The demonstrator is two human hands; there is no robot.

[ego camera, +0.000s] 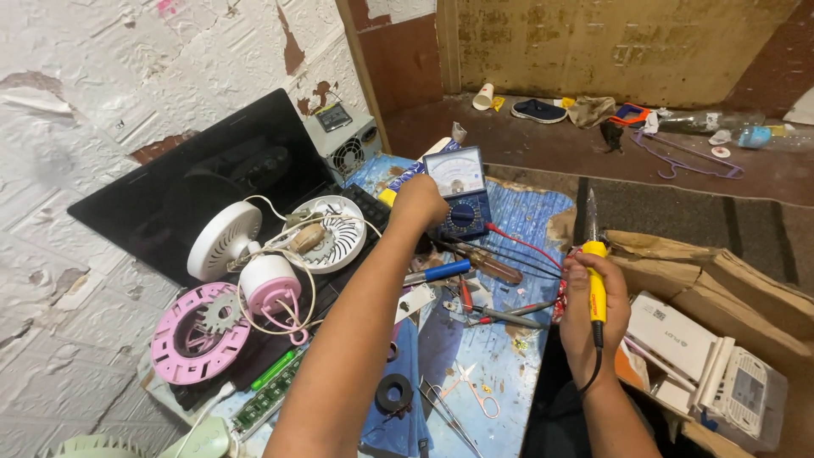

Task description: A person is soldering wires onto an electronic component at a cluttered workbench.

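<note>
My left hand reaches forward and rests on the left side of a blue analog multimeter that stands tilted on the blue work surface. Whether its fingers grip the meter's edge or only touch it I cannot tell. My right hand is closed around a yellow-handled soldering iron, tip pointing up and away, its black cord running down past my wrist. Red and black probe leads trail from the meter toward my right hand.
A dismantled pink and white fan with loose wires lies left, on a black flat screen. A blue-handled screwdriver, pliers, scissors, a black tape roll and a green circuit board litter the surface. Cardboard boxes stand right.
</note>
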